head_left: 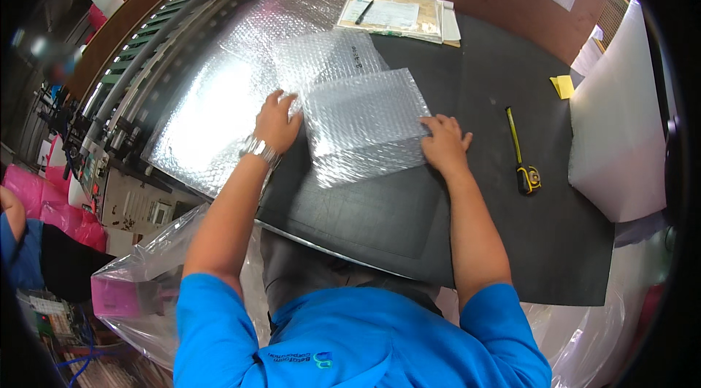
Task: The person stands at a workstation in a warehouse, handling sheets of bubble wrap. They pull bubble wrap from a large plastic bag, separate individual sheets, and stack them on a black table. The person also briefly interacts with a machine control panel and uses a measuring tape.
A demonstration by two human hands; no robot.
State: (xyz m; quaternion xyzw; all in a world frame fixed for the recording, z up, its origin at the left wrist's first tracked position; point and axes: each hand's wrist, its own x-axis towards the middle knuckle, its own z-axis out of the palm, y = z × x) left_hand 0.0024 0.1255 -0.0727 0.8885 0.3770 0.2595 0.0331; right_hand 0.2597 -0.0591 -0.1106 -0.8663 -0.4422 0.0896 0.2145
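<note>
A stack of clear bubble wrap pouches (369,114) lies on the dark table mat in front of me, a little tilted. My left hand (277,124), a metal-banded watch on its wrist, is at the stack's left edge with thumb and fingers apart. At the right edge, my right hand (444,143) touches the film with its fingertips, its fingers loosely spread. Just behind, another bubble wrap piece (321,56) with dark handwriting is partly covered by the stack. A wide bubble wrap sheet (208,107) spreads beneath and to the left.
At the back lie papers (394,14) with a black pen (364,12). A yellow and black tape measure (529,179), partly pulled out, rests on the right. Beyond it are a yellow paper slip (562,86) and an upright white foam sheet (621,125). A roller machine (146,37) borders the left.
</note>
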